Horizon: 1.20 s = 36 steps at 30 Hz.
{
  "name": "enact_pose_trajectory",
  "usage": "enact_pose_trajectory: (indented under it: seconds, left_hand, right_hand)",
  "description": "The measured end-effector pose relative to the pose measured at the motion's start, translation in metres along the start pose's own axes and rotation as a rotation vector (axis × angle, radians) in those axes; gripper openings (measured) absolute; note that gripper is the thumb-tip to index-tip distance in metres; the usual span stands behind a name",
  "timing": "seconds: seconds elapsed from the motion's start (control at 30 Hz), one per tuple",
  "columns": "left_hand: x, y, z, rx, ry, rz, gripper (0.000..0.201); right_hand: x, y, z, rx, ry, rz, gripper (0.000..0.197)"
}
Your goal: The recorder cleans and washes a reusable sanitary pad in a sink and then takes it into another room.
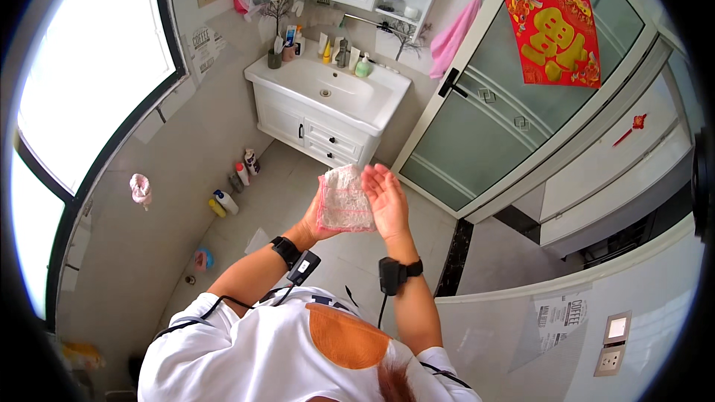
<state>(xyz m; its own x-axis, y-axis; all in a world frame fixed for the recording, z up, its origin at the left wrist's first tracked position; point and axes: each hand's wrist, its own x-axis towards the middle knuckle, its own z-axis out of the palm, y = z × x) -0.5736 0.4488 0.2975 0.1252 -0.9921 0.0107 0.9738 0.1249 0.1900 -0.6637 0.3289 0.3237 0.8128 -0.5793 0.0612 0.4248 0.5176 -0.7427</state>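
Note:
A folded whitish cloth (346,202) with pink edging and faint pink lines lies across my left hand (310,220). Most of that hand's fingers are hidden beneath the cloth. At the cloth's right side, my right hand (389,205) is raised with its fingers stretched out. It may be touching the cloth's edge; I cannot tell. Both wrists carry black straps with small dark devices and cables.
Ahead stands a white sink cabinet (316,130) with bottles and cups along its top. Several bottles (226,202) stand on the floor by the left wall. A frosted glass door (484,119) is at the right, with a pink towel (455,36) hanging beside it.

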Motion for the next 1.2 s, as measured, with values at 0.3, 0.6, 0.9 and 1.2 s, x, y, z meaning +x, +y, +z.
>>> enact_pose_trajectory:
  seconds: [0.3, 0.6, 0.9, 1.2]
  left_hand:
    - [0.009, -0.002, -0.049, 0.050, 0.163, 0.182, 0.060]
    - [0.009, 0.034, -0.056, 0.371, 0.276, 0.081, 0.062]
    - [0.004, 0.006, -0.040, 0.707, 0.110, -0.445, 0.063]
    - [0.005, -0.005, -0.091, 0.557, 0.006, -0.541, 0.058]
  right_hand:
    - [-0.010, 0.105, 0.016, 0.040, 0.103, 0.103, 0.038]
    - [-0.029, 0.068, -0.016, -1.292, 0.113, -0.365, 0.068]
    - [-0.051, 0.079, -0.058, -0.599, 0.096, 0.419, 0.064]
    - [-0.087, 0.076, -0.039, -0.392, 0.038, 0.262, 0.042]
